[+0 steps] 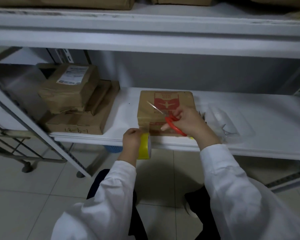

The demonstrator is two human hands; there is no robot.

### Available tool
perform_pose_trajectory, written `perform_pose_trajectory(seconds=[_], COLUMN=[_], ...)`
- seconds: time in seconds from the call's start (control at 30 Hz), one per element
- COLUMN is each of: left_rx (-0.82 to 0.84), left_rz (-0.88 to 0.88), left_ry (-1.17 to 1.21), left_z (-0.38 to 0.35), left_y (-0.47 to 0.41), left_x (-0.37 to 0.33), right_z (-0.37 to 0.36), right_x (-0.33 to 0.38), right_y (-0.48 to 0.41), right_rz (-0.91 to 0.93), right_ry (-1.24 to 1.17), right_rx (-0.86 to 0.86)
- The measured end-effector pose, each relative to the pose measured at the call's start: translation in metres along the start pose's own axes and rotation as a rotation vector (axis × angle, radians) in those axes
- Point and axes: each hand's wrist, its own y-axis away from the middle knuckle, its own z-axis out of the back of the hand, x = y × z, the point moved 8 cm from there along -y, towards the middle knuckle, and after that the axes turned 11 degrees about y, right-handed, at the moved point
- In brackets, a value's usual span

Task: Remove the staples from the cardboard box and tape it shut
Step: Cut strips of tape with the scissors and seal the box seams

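Observation:
A small brown cardboard box [185, 99] with a red printed panel lies on the white shelf [249, 118], near its front edge. Clear tape runs from the box's left side down to a yellow-cored tape roll [145, 146], which my left hand [131, 142] grips just below the shelf edge. My right hand [189, 121] holds red-handled scissors [171, 122] over the box. Their metal blades point up and to the left above the box top.
Several brown parcels [73, 94] are stacked at the left of the same shelf. A clear plastic tray [232, 123] lies right of the box. An upper shelf [145, 32] hangs overhead. A metal cart [16, 139] and a blue basket [113, 148] stand below on the tiled floor.

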Motion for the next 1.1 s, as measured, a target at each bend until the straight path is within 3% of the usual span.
perform_pose_trajectory(seconds=[0.13, 0.4, 0.9, 1.1], left_rx=[-0.006, -0.016, -0.013, -0.008], left_rz=[-0.003, 0.034, 0.019, -0.013], left_ry=[-0.004, 0.004, 0.029, -0.016], left_z=[0.004, 0.003, 0.006, 0.005], left_y=[-0.005, -0.012, -0.018, -0.018], left_x=[0.001, 0.008, 0.01, 0.007], right_z=[-0.026, -0.042, -0.05, -0.049], right_x=[-0.004, -0.019, -0.015, -0.011], right_y=[0.011, 0.007, -0.014, -0.011], right_rz=[-0.009, -0.051, -0.09, -0.073], right_ry=[0.131, 0.269, 0.301, 0.325], right_rx=[0.26, 0.45, 0.328, 0.355])
